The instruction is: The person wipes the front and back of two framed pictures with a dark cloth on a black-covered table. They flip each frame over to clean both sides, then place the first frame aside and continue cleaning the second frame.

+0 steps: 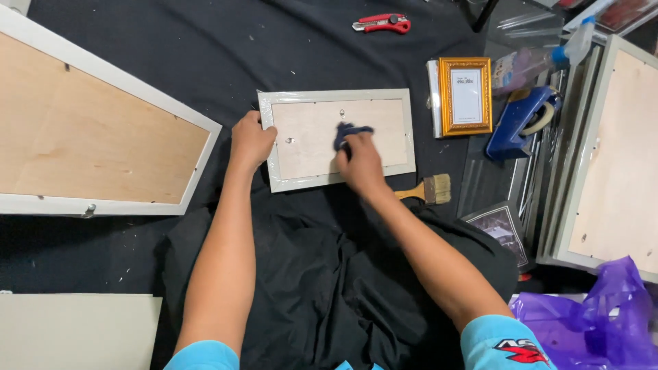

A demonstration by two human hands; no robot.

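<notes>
Grey picture frame point(337, 139) lies face down on the black cloth point(205, 62), left hand point(251, 142) curled on its left edge to keep it from sliding while right hand point(360, 161) pinches a blue rag point(348, 132) against its wooden back.

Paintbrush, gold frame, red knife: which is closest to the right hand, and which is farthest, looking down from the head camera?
From the right hand, which presses a dark cloth:
1. Paintbrush, just to its right, by the wrist.
2. Gold frame, farther right and up.
3. Red knife, at the top edge, farthest.
</notes>
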